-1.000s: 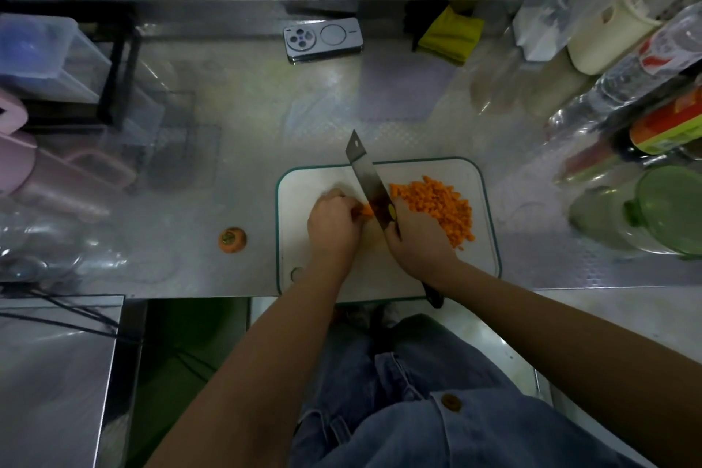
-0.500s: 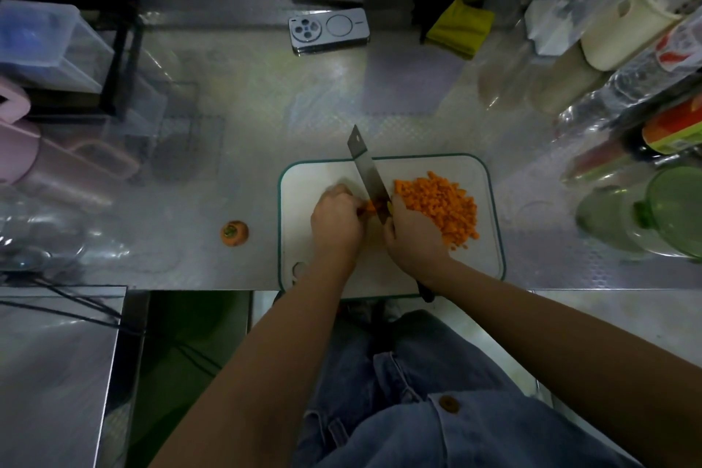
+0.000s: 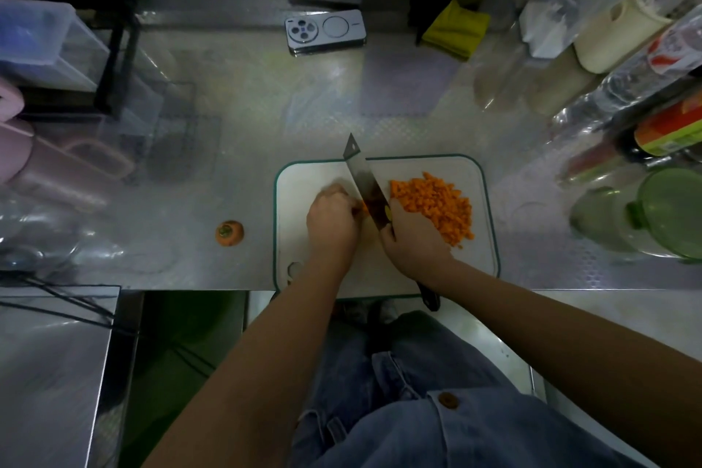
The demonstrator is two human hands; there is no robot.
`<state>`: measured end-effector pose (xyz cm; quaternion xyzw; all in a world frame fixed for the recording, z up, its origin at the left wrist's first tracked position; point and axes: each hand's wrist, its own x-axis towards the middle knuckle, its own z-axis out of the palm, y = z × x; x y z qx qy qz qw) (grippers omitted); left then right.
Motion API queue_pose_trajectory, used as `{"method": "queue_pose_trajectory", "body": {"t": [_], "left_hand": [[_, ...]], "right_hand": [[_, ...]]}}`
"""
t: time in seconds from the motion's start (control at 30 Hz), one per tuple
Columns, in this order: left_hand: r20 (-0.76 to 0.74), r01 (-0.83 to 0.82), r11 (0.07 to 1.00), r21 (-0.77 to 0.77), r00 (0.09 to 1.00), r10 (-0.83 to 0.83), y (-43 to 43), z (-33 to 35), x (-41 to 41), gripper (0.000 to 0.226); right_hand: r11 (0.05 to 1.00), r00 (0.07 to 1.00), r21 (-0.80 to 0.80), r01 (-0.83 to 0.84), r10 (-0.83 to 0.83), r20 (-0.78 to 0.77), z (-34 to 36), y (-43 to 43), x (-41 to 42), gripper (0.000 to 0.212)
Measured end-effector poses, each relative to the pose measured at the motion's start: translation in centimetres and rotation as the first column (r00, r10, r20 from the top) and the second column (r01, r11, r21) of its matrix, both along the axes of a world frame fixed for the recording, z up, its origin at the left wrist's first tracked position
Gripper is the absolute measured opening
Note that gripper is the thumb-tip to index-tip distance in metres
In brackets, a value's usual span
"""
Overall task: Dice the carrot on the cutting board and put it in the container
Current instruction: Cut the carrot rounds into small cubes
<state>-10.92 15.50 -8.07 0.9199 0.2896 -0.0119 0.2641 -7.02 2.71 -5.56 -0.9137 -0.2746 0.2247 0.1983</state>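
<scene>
**Carrot being diced on the cutting board**

The right hand point(image 3: 412, 239) is gripping the knife point(image 3: 364, 182), fingers wrapped round its handle, with the blade angling away across the green-rimmed cutting board point(image 3: 304, 179). The left hand point(image 3: 332, 226) is resting just left of the blade, fingers curled over a small carrot piece point(image 3: 364, 208) and pinning it to the board. A heap of diced carrot point(image 3: 433, 203) is sitting on the board's right half, beside the right hand. A cut-off carrot top point(image 3: 229, 233) is lying on the steel counter point(image 3: 235, 133) to the left, and a green-lidded container point(image 3: 668, 213) is standing well off to the right.
</scene>
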Motion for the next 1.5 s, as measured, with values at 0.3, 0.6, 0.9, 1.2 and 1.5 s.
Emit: {"method": "queue_pose_trajectory", "body": {"t": [0.3,0.6,0.9,1.2,1.5], "left_hand": [[-0.025,0.021,0.999,0.041,0.999,-0.02,0.0,-0.4,-0.1,0.018],[-0.009,0.055,0.997,0.061,0.998,-0.055,-0.5,0.3,0.4,0.015],[0.06,0.103,0.994,0.04,0.993,-0.105,-0.2,0.4,-0.5,0.012],[0.061,0.075,0.997,-0.002,0.995,-0.075,-0.3,0.3,-0.4,0.015],[0.108,0.085,0.996,-0.011,0.991,-0.083,-0.1,0.3,-0.5,0.012]], "right_hand": [[0.999,0.999,0.007,0.038,-0.038,0.011,-1.0,0.6,-0.4,0.034],[0.994,0.996,0.082,0.079,-0.082,0.033,-0.5,-0.8,0.6,0.037],[0.999,0.999,0.043,0.024,-0.025,0.028,-0.2,-0.6,0.0,0.025],[1.0,1.0,-0.005,-0.008,0.008,0.022,-0.4,-0.4,-0.2,0.031],[0.996,0.998,0.066,0.064,-0.064,-0.002,-1.0,0.0,0.4,0.037]]}}
